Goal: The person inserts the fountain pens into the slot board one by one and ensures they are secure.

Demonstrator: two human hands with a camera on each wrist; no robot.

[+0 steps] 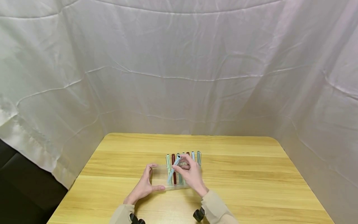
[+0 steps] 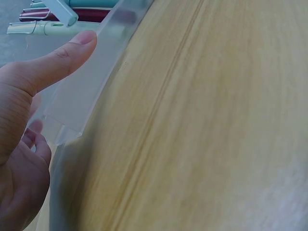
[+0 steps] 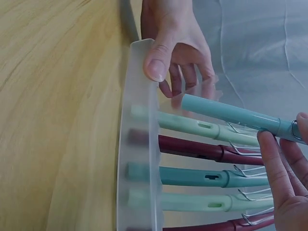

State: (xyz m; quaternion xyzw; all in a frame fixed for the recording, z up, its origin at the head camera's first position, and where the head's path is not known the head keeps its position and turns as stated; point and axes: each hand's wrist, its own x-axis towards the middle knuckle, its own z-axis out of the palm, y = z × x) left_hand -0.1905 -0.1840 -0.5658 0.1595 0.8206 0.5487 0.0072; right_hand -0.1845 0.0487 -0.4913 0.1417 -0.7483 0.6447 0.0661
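A translucent plastic tray lies on the table with several capped pens side by side in it. My left hand grips its left end, the thumb on the near wall and the other fingers around the far side. Between thumb and fingers, my right hand pinches a light blue pen near its clip end. That pen is tilted above the tray, beside a light green pen. A dark red pen and a teal pen follow in the row. The right hand partly hides the row in the head view.
The wooden table extends around the tray on all sides. Pale curtains hang behind and beside it. A dark object stands at the lower left, past the table edge.
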